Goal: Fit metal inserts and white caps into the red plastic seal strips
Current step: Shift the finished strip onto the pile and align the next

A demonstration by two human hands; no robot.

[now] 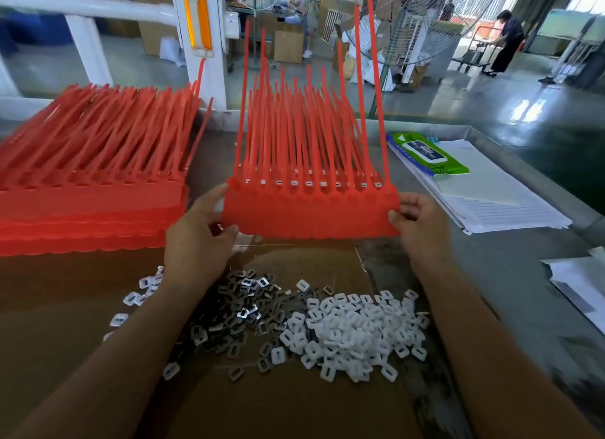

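Far to the left of the left hand [199, 239] lies a stack of red seal strips [91, 189]. That hand pinches the left edge of a lifted sheet of red seal strips [311, 214], tails pointing up and away, white caps showing in its heads. The right hand [420, 229] pinches the right edge. Below the hands, on cardboard [278, 406], lie metal inserts [242, 311] and, rightward, loose white caps [357, 334]. Right of the right hand sit papers [491, 203] under a wet-wipes pack [425, 153].

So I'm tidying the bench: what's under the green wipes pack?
The green wipes pack lies on a stack of white papers, the top sheet lined, on the metal table. Whatever lies directly beneath the pack is covered.
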